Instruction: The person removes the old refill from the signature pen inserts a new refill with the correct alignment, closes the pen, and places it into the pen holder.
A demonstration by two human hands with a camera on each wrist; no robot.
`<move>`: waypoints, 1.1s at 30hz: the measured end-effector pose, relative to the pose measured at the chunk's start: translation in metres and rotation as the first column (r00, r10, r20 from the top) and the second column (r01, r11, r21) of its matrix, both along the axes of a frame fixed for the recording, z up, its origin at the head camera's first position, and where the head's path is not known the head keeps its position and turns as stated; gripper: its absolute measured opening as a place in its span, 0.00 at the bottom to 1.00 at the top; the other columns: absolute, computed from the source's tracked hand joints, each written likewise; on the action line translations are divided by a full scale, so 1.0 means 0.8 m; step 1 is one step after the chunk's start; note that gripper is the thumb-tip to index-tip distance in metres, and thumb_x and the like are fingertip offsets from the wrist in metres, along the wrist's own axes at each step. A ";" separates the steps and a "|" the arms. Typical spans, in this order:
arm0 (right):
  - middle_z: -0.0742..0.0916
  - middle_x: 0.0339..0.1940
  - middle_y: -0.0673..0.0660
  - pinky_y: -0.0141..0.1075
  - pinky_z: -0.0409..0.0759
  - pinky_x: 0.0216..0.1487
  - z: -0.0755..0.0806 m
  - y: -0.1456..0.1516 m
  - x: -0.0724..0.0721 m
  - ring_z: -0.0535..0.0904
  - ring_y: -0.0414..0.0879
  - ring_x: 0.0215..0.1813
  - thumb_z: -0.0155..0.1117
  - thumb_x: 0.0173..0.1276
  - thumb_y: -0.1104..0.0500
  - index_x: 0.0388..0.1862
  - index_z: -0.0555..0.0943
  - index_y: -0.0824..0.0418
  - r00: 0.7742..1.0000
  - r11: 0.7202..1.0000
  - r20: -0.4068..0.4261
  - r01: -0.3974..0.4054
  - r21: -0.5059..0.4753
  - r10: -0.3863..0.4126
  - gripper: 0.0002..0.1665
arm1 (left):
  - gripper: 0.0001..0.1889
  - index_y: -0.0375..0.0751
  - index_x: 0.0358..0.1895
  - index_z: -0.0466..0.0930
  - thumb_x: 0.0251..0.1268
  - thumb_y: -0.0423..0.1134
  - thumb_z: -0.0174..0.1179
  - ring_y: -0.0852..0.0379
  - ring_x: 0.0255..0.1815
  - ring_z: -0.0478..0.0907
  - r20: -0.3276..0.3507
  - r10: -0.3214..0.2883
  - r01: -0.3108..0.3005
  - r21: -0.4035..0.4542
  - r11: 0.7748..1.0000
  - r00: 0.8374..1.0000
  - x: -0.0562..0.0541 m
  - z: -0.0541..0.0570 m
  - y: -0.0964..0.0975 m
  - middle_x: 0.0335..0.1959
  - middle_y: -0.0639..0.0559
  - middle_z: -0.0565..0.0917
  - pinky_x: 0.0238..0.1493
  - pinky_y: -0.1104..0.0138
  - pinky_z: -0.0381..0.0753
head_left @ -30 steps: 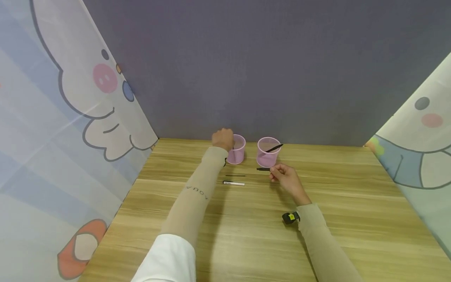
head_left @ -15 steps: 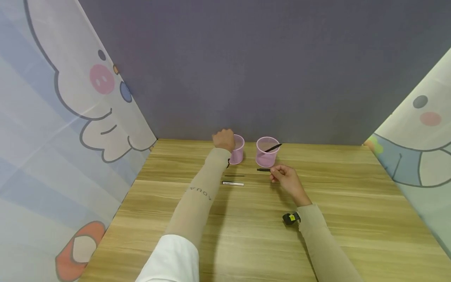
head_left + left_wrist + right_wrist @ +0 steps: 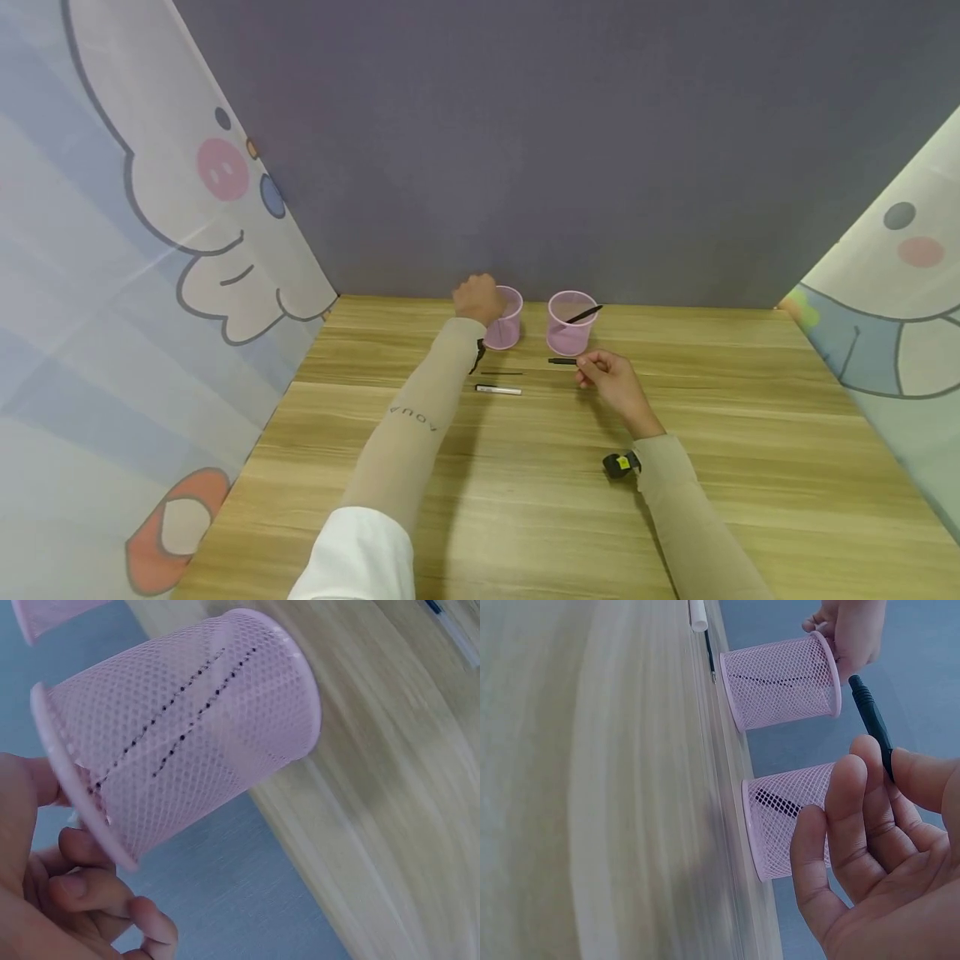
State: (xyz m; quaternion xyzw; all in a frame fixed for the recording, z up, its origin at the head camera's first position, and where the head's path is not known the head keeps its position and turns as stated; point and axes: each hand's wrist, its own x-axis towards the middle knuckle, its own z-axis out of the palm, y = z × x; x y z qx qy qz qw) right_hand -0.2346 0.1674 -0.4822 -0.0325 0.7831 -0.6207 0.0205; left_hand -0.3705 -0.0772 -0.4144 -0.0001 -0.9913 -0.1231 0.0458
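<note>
Two pink mesh pen cups stand at the back of the table. My left hand (image 3: 478,300) is at the rim of the left cup (image 3: 184,720), thumb and fingers pinching the top of a thin dark pen refill (image 3: 142,733). Through the mesh, the refill slants down inside the cup; a second dark line runs beside it. The pinch itself is partly hidden by the rim. My right hand (image 3: 611,383) pinches a black pen barrel (image 3: 872,716) between thumb and fingertips, just in front of the right cup (image 3: 567,340). A black pen (image 3: 585,315) leans in that cup.
On the wooden table (image 3: 540,500), a thin dark refill (image 3: 502,373) and a white pen piece with a dark end (image 3: 498,390) lie in front of the left cup. A grey panel (image 3: 570,167) rises behind the cups; printed cloth (image 3: 97,350) hangs at the sides.
My left hand has shifted slightly to the right at the left cup's rim, its forearm turning a little. The right hand keeps the pen barrel in nearly the same place.
</note>
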 end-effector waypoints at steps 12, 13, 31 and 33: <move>0.87 0.33 0.60 0.29 0.85 0.39 0.003 -0.002 -0.001 0.83 0.39 0.33 0.56 0.80 0.60 0.47 0.78 0.77 1.000 1.000 0.016 0.001 0.003 -0.001 0.17 | 0.27 0.47 0.17 0.65 0.82 0.50 0.46 0.52 0.23 0.72 -0.135 -0.018 0.048 0.224 0.974 0.991 0.021 0.018 -0.034 0.18 0.51 0.72 0.27 0.60 0.72; 0.87 0.32 0.58 0.29 0.85 0.39 0.003 -0.002 -0.001 0.83 0.38 0.33 0.56 0.80 0.60 0.47 0.78 0.77 1.000 1.000 0.018 0.004 0.002 -0.004 0.16 | 0.27 0.47 0.17 0.64 0.83 0.50 0.45 0.52 0.23 0.71 -0.142 -0.012 0.047 0.250 0.967 0.990 0.023 0.017 -0.037 0.18 0.51 0.70 0.27 0.60 0.70; 0.86 0.28 0.49 0.31 0.86 0.40 0.005 -0.003 -0.005 0.83 0.39 0.32 0.56 0.80 0.58 0.48 0.78 0.77 1.000 1.000 0.020 0.003 0.022 -0.004 0.18 | 0.13 0.37 0.39 0.75 0.82 0.42 0.48 0.48 0.35 0.74 -0.196 0.051 0.091 0.652 0.753 0.979 0.075 -0.027 -0.079 0.35 0.41 0.81 0.39 0.59 0.72; 0.86 0.28 0.50 0.31 0.86 0.40 0.006 -0.003 -0.004 0.83 0.38 0.32 0.57 0.80 0.58 0.49 0.77 0.77 1.000 1.000 0.026 0.007 0.019 -0.007 0.18 | 0.15 0.37 0.37 0.77 0.81 0.43 0.50 0.50 0.34 0.74 -0.214 0.059 0.104 0.673 0.732 0.975 0.081 -0.032 -0.080 0.37 0.40 0.83 0.38 0.62 0.71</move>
